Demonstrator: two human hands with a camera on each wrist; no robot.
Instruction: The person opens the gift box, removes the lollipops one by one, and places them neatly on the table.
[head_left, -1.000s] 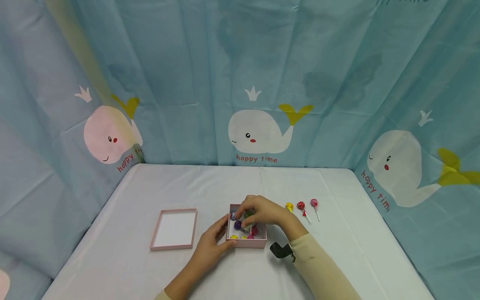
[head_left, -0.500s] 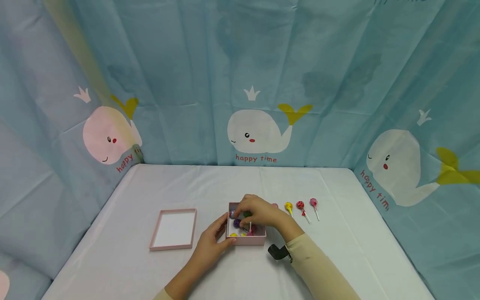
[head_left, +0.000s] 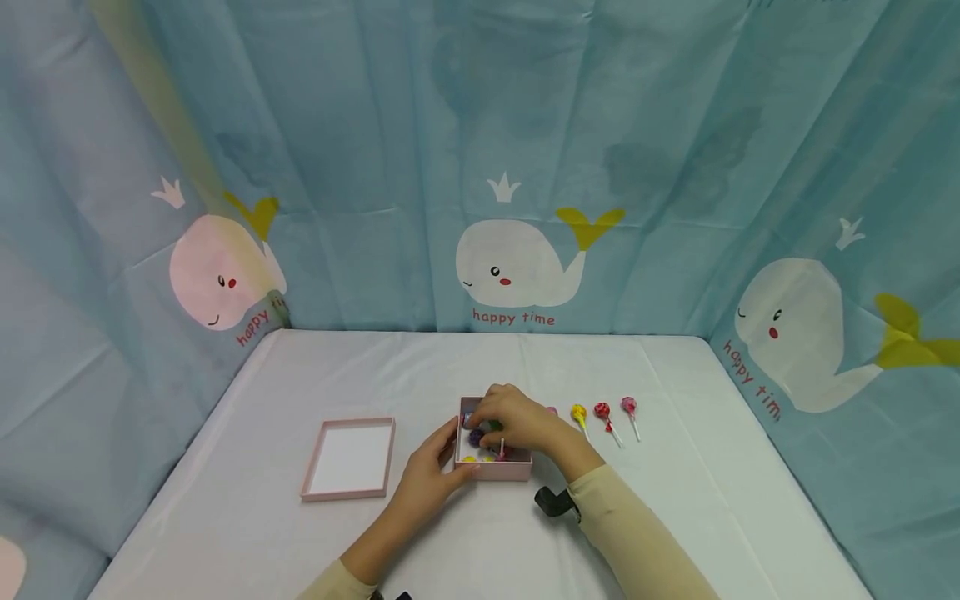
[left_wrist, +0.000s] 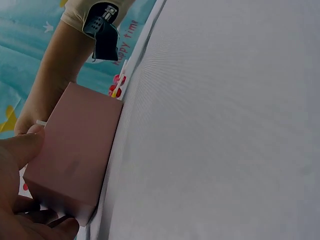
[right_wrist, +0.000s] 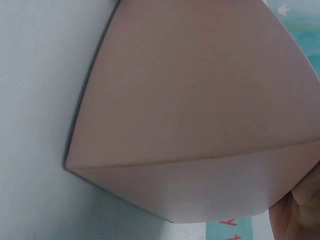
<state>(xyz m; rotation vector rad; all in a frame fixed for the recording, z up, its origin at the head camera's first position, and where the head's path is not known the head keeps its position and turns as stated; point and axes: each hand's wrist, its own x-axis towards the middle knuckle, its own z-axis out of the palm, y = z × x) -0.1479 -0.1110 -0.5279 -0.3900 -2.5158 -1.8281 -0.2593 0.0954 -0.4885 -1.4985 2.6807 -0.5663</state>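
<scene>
A small pink box (head_left: 513, 472) stands open on the white table with several wrapped lollipops (head_left: 476, 437) inside. My left hand (head_left: 450, 457) grips its near left corner, thumb (left_wrist: 22, 147) on the front wall (left_wrist: 75, 160). My right hand (head_left: 498, 421) hovers over the box with curled fingers, pinching a lollipop whose white stick (head_left: 501, 446) points out below them. In the right wrist view the box's outer wall (right_wrist: 200, 125) fills the frame, with a bit of finger (right_wrist: 300, 210) at the lower right.
The box's pink lid (head_left: 348, 458) lies upturned to the left. Yellow (head_left: 578, 413), red (head_left: 602, 410) and pink (head_left: 628, 406) lollipops lie in a row right of the box, another partly hidden behind my right hand. Whale-print curtains surround the table.
My right hand has shifted slightly left and lower over the box, uncovering a pink lollipop behind it. The left hand keeps its hold on the box.
</scene>
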